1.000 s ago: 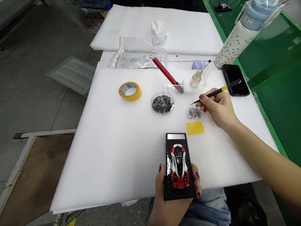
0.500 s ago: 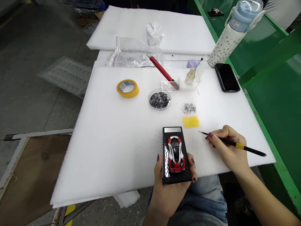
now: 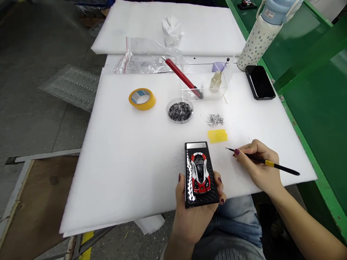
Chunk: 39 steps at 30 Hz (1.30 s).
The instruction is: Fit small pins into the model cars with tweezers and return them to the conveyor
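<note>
My left hand (image 3: 193,220) grips a black display base by its sides. On that base sits a red, white and black model car (image 3: 200,173). My right hand (image 3: 261,166) holds a thin black tool with a yellow band (image 3: 284,169) like a pen, its fine tip pointing left, apart from the car. Just beyond the tip lies a piece of yellow tape (image 3: 217,136) with small shiny drops on it. Behind the tape is a loose pile of short black strands (image 3: 215,120). A round clear dish (image 3: 180,111) of similar black strands stands to its left.
A yellow tape roll (image 3: 142,99) lies left of the dish. Farther back, a red pen-like tool (image 3: 183,76) leans on a clear tray holding a small glass bottle (image 3: 216,81). A phone (image 3: 260,83) and a dotted water bottle (image 3: 257,41) stand at the right edge, beside green panels.
The whole view has shifted slightly, with the table things sitting a little higher and farther left. Both hands keep their holds, and the tool tip stays near the yellow tape.
</note>
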Motion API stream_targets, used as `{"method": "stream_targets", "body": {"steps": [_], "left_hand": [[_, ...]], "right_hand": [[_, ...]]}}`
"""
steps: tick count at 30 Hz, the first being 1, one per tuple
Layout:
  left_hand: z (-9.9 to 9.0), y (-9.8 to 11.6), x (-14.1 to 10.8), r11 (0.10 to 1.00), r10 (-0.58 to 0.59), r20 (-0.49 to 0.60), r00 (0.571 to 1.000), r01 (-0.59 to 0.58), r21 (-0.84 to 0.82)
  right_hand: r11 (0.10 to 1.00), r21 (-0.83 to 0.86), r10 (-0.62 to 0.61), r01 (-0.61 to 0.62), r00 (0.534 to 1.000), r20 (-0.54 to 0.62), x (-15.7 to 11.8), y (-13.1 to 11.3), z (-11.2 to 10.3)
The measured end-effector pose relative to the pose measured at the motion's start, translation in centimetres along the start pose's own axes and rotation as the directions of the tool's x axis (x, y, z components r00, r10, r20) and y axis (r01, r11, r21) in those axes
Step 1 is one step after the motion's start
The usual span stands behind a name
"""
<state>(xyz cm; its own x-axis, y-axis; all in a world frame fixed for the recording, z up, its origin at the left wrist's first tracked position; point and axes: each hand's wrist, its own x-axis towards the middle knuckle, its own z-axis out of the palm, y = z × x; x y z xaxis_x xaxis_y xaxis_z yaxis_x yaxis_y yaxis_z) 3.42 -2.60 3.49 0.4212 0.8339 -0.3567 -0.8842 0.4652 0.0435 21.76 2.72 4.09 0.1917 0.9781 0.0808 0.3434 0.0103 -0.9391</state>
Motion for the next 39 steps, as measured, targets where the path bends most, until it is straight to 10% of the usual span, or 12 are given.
{"method": "stream_targets", "body": {"steps": [32,39], "left_hand": [[0.2,0.3,-0.4,0.998,-0.055,-0.054,0.997,0.054,-0.028],[0.0,0.4,-0.3,0.999,-0.032,-0.051,0.998,0.031,-0.023]], "right_hand": [[0.952,0.298,0.112,-0.075,0.987,-0.112,1.2,-0.9,1.5],[0.985,0.049,0.165,-0.163,0.985,-0.042,-1.6,-1.2,0.1]]}}
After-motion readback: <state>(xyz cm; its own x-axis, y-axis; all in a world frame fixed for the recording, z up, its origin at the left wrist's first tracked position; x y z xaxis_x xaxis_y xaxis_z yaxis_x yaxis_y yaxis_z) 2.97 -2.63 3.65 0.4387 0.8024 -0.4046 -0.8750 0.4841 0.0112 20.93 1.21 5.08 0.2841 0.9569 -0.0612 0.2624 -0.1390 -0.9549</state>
